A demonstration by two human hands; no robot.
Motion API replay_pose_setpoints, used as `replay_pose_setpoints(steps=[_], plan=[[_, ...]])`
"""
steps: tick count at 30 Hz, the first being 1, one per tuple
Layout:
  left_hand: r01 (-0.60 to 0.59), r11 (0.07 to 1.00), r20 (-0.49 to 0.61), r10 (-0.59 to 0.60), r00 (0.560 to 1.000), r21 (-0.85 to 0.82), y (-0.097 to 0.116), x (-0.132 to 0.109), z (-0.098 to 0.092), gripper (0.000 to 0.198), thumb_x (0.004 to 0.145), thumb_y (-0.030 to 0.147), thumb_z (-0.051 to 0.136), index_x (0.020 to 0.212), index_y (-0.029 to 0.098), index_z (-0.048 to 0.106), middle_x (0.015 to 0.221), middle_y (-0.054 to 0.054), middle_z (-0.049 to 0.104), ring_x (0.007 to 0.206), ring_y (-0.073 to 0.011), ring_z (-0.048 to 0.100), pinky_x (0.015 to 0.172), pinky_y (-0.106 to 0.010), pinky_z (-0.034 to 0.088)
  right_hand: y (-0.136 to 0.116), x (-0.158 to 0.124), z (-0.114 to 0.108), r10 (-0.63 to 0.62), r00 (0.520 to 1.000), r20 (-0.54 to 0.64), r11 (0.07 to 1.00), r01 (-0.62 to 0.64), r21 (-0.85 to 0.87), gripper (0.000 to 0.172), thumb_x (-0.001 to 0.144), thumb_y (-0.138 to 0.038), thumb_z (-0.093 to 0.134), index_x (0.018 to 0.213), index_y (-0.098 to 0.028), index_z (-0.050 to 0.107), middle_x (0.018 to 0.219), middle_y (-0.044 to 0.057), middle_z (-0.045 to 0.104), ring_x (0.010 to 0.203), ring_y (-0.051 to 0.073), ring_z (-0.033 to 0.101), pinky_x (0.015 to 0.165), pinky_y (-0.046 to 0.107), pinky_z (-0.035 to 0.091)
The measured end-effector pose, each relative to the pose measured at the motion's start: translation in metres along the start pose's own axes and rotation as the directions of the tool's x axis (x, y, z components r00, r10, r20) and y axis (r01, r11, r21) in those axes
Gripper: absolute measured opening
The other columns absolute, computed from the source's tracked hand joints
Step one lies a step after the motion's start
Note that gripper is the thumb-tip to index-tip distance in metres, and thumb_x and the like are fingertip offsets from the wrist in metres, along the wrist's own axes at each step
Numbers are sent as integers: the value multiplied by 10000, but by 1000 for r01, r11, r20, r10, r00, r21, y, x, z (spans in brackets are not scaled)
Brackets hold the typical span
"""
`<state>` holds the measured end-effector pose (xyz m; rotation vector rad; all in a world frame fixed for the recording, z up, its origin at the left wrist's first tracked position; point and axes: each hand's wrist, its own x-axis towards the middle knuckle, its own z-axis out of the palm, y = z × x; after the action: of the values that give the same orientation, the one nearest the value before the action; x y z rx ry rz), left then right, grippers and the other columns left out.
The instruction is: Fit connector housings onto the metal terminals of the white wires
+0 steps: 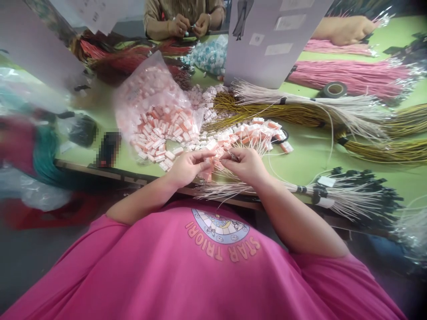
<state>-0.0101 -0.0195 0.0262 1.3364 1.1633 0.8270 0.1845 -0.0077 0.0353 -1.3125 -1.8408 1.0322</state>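
Observation:
My left hand point(187, 169) is closed in a pinch at the table's front edge. An orange-and-white connector housing point(206, 173) shows at its fingertips, partly hidden by the thumb. Facing it, my right hand point(247, 165) pinches the end of a thin white wire, whose tip is too small to make out. The fingertips of both hands almost meet. Just beyond them lies a heap of orange-and-white connectors point(256, 132) with white wires. Below my right wrist runs a tied bundle of white wires point(223, 190), with black connectors point(370, 195) at its right end.
An open plastic bag point(147, 89) spills connectors point(156, 146) on the green table point(307, 166). Yellow-brown wires point(300, 116), pink wires point(347, 78), a tape roll point(334, 90) and a grey partition point(263, 53) stand beyond. Co-workers' hands point(180, 26) work across the table.

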Motion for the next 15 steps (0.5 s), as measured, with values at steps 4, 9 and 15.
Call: replay_pose_setpoints(steps=[4,9,15], plan=[[23,999,-10,-23,1000,-26,3,-1,1,391,747,278,705,1096,143,592,859,-41,662,745,-127,643,664,-255,551,-1,-1,3,6,999,-48,997,-9,-71,174,715,-293,565,613,-156,601,532,-25,479,535,83,387,524,261,316],[99,985,53,-92,994,-143,5,-2,5,321,753,305,706,997,134,587,712,-19,637,601,-119,639,584,-260,559,-2,-2,2,3,999,-49,988,-10,-151,189,734,-293,534,595,-168,559,549,-9,491,555,97,404,539,268,326],[99,980,36,-94,995,-173,4,-1,8,317,737,285,720,977,124,591,719,-22,648,605,-121,642,580,-265,564,0,-3,1,-22,999,-40,988,15,-157,188,753,-294,524,631,-167,589,602,8,556,586,110,458,571,273,354]])
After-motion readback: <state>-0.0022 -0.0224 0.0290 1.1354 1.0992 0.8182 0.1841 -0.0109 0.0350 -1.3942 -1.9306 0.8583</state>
